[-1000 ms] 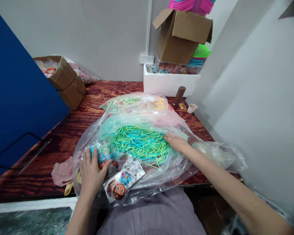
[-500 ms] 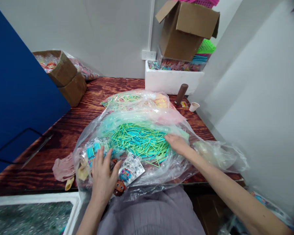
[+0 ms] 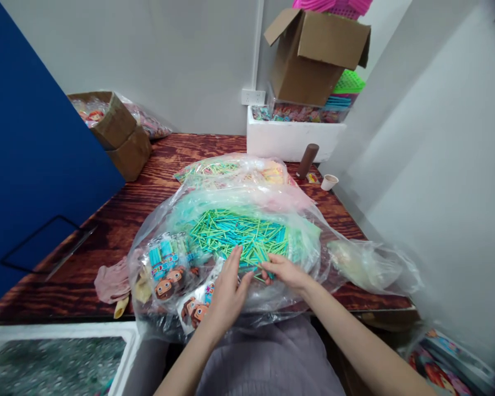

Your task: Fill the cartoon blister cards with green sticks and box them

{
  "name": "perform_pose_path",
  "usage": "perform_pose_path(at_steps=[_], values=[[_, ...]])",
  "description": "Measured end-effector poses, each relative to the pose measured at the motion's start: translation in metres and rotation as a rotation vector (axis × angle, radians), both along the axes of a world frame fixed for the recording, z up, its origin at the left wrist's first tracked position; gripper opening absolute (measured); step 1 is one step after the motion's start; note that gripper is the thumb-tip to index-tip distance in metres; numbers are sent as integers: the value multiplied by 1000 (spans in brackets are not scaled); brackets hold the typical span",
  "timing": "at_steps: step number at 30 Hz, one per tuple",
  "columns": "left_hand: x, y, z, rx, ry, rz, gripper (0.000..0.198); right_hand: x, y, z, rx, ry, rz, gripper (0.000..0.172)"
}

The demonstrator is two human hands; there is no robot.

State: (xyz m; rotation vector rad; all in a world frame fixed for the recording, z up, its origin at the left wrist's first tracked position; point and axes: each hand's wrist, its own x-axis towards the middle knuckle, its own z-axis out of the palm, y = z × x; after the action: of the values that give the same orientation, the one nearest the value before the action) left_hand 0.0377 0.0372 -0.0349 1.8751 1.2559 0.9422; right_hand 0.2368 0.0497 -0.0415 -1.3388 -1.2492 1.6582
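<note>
A large clear plastic bag (image 3: 309, 264) lies spread on the table, with a heap of thin green and blue sticks (image 3: 226, 234) on it. My right hand (image 3: 287, 273) is closed on a small bundle of sticks (image 3: 260, 254) at the heap's near edge. Beside that bundle, my left hand (image 3: 227, 290) has its fingers stretched out and thumb apart, holding nothing that I can see. Under its wrist side lies a printed packet (image 3: 193, 309) with a cartoon face, partly hidden. Several filled packets (image 3: 165, 267) showing blue sticks rest to the left.
Pink cloth-like gloves (image 3: 112, 280) lie left on the wooden table (image 3: 148, 187). A white foam box (image 3: 132, 333) stands front left. At the back right are another foam box (image 3: 292, 137), a cardboard box (image 3: 307, 77), a brown cylinder (image 3: 307, 160) and a paper cup (image 3: 329, 182).
My right hand has come from the heap's right side toward me and now holds sticks. My left hand has moved right, off the filled packets, toward the right hand. The loose packet has shifted left.
</note>
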Motion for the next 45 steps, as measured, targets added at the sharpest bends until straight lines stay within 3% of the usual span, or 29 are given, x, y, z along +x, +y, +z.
perform_pose_path(at_steps=[4, 10, 16, 22, 26, 28, 30, 32, 35, 38, 41, 45], values=[[26, 15, -9, -197, -224, 6, 63, -18, -20, -12, -235, 384, -41, 36], [39, 21, -15, -202, -240, -37, 53, -22, -18, -4, -175, 455, 14, 33], [27, 13, -11, -148, -273, -2, 65, -27, -16, -4, -46, 356, -58, 30], [24, 5, 5, 272, 52, -54, 71, -36, -18, -18, 314, -47, -165, 7], [26, -1, -4, 384, 247, -240, 66, -40, -24, -26, 463, -143, -169, 36], [19, -4, -10, 372, 283, -271, 63, -39, -29, -29, 445, -167, -171, 34], [5, -6, -12, 358, 271, -181, 58, -36, -35, -31, 388, -192, -178, 26], [-14, -5, -12, 338, 274, -9, 48, -33, -41, -33, 335, -193, -188, 22], [-39, -3, -17, 285, 418, 172, 36, -29, -48, -36, 332, -171, -207, 16], [-50, -3, -28, 281, 576, 181, 44, -27, -53, -35, 337, -128, -240, 15], [-49, -4, -35, 324, 589, 208, 51, -27, -56, -31, 343, -76, -242, 15], [-47, -7, -35, 358, 477, 263, 32, -24, -58, -34, 344, -64, -245, 16]])
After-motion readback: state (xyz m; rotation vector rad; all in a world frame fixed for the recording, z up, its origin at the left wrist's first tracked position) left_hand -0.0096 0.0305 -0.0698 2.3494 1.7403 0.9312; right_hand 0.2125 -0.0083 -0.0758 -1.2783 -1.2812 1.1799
